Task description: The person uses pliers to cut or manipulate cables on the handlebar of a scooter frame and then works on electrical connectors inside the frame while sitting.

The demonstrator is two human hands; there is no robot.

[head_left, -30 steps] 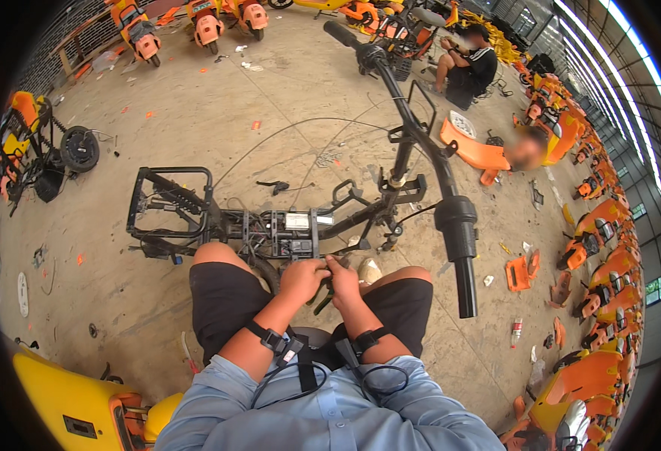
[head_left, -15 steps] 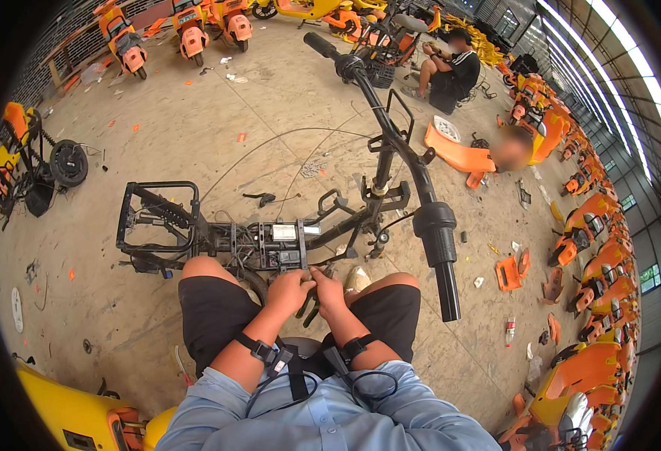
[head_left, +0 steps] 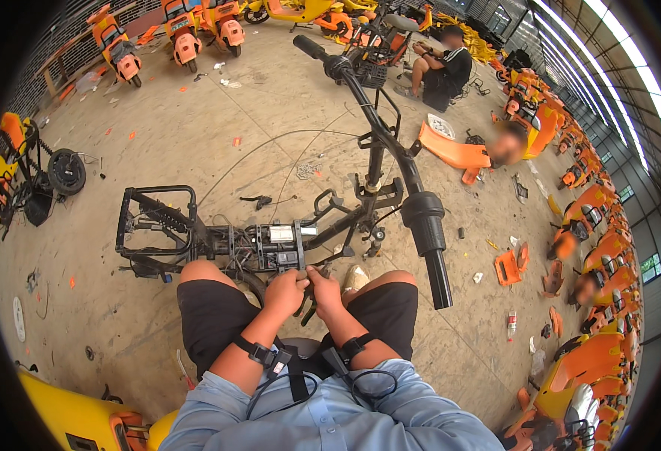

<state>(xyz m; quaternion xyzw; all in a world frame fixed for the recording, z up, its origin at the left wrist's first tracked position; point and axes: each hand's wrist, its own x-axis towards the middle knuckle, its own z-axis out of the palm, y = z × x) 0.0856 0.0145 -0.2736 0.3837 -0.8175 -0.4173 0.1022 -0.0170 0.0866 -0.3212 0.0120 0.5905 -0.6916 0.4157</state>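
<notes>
1. The person's right hand is curled around a slim hand tool with dark green handles; the handles stick out below the palm, in the gap between the two wrists.
2. The left hand is bent inward with its fingertips meeting the right hand's (whatever they pinch is too small to tell, so I cannot say whether it grips anything).
3. A stripped black metal scooter frame lies just beyond both hands, its middle section nearest the fingertips; whether they touch it I cannot tell.
4. On that section, ahead of the left hand, sits a flat component with a white label.
5. The tubular black rear rack is off to the left, while the bent black handlebar rises ahead and to the right of the right hand.
6. Farther ahead, a small black lever lies on the bare concrete floor.
</notes>
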